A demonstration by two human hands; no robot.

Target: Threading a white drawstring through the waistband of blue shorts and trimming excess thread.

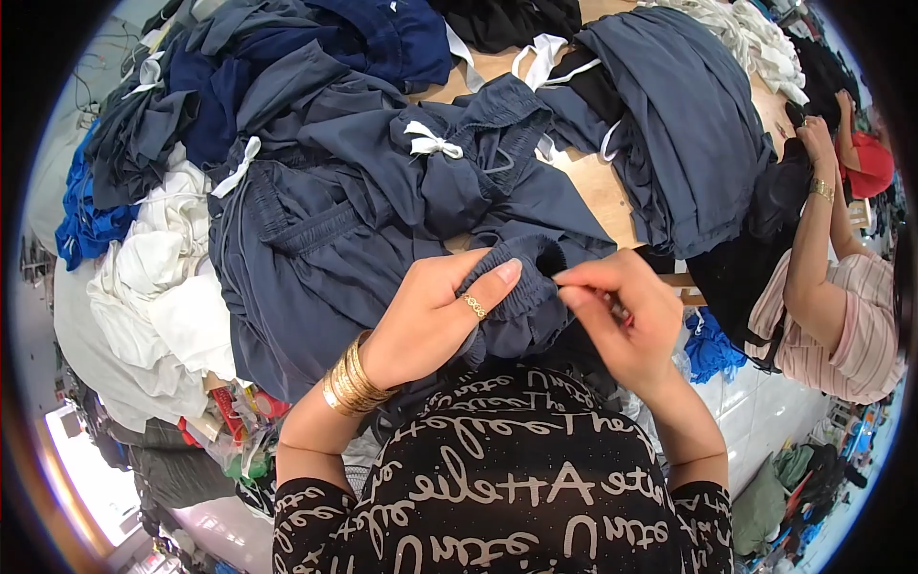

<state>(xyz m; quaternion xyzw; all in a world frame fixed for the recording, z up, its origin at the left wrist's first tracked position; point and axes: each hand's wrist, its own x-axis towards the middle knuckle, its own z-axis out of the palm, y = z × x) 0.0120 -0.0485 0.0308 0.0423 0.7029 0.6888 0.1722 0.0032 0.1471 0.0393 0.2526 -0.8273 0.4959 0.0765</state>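
Dark slate-blue fabric covers most of the pale wooden counter [598, 187] in the head view, heaped in loose piles of shorts with elastic waistbands and white drawstrings. Nearest the person lies a dark grey-blue pair of shorts with a gathered elastic waistband [521, 287], at the counter's near edge; the left hand [435, 316], wearing a gold ring and a stack of gold bangles, has its fingers closed over that waistband with the thumb pressed on top. Just beside it, the right hand [622, 320] has its fingertips pinched together at the waistband's edge, though what they nip is too small to tell. A pile of white cloth [167, 277] and bright blue cloth [86, 225] sits to the left. On the right, another person in a pink striped top [846, 325] reaches into black garments [765, 230]. White floor tiles [765, 411] show below the counter, amid scattered clutter.
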